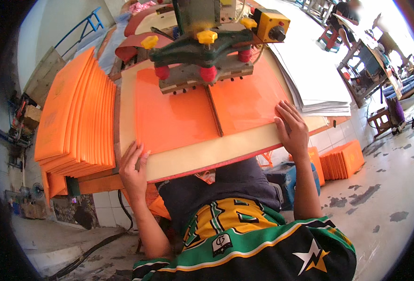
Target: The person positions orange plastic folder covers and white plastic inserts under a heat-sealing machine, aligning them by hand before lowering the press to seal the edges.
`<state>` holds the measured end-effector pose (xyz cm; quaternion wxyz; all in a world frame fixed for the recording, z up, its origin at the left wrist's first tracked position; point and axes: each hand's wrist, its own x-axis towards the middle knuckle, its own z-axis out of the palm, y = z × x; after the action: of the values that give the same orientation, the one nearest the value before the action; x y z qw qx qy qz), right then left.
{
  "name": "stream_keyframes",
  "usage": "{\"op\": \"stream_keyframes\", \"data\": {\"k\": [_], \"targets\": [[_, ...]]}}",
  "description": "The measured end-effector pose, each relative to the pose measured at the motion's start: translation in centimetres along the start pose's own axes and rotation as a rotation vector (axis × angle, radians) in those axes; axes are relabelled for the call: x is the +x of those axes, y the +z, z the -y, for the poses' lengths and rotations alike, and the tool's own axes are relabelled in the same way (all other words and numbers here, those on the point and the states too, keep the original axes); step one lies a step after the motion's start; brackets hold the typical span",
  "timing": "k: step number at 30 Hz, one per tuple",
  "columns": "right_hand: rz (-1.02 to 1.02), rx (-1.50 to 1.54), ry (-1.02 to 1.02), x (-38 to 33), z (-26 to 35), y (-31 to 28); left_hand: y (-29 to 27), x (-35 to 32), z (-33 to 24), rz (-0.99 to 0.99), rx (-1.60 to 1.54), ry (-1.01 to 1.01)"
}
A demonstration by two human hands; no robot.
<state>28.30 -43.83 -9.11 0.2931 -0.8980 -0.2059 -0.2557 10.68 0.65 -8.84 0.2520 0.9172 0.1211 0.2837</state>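
Orange sheet (176, 117) flat on cream board (202, 157), far part under press head (207, 52).
Both hands sit at its near corners: right hand (293, 130) loosely spread; left hand (133, 167) thumb near fingertips, can't tell if pinching. Best practice: edges parallel to board, light even pressure, fingers clear of the head. Counts: 1 sheet, 1 dark strip (215, 112) on it, 1 board, 3 yellow knobs (207, 37), 3 red bushings (208, 74) visible, 1 orange stack (75, 112) left, 1 white stack (310, 75) right; layers uncountable.

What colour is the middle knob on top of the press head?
The middle knob is yellow, seen best in the head view.
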Motion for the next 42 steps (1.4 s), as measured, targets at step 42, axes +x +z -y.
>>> {"op": "stream_keyframes", "data": {"k": [42], "targets": [[-0.110,0.058,0.042,0.4,0.6,0.2,0.2,-0.1,0.0,-0.059,-0.006,0.005]]}}
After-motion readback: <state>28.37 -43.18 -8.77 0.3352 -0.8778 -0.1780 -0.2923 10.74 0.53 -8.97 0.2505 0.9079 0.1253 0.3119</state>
